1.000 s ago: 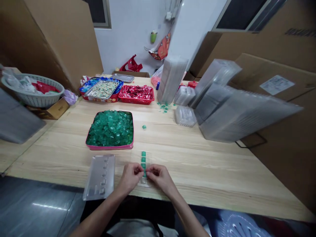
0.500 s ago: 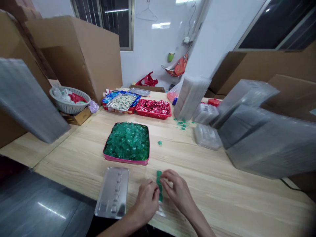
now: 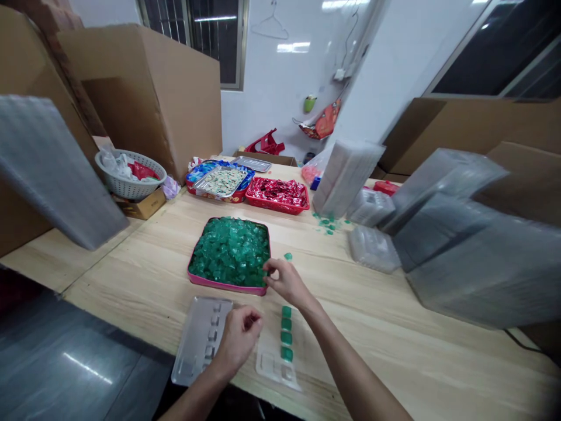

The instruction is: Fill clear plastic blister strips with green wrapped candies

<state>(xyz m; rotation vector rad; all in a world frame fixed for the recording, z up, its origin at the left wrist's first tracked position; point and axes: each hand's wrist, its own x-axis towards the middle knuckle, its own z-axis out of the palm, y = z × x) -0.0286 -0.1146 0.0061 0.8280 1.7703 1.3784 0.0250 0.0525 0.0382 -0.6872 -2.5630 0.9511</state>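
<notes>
Fingers of the left hand (image 3: 240,338) are curled, thumb and fingertips nearly meeting; whether they grip anything cannot be told. Left of it, partly hidden by it, lies a clear, rectangular, pocketed plastic tray (image 3: 190,345). Beyond, a square pink-rimmed tin (image 3: 232,287) is heaped with glassy green pieces (image 3: 230,245). At its right edge, the right hand (image 3: 286,282) has its thumb and forefinger slightly parted, nothing visible between them. Nearer, a second clear plastic tray (image 3: 265,363) lies flat on the pale wood-grain table (image 3: 359,351), four green squares (image 3: 286,338) in its column of pockets, the nearest pocket unfilled. One loose green piece (image 3: 288,256) lies just beyond the right hand.
</notes>
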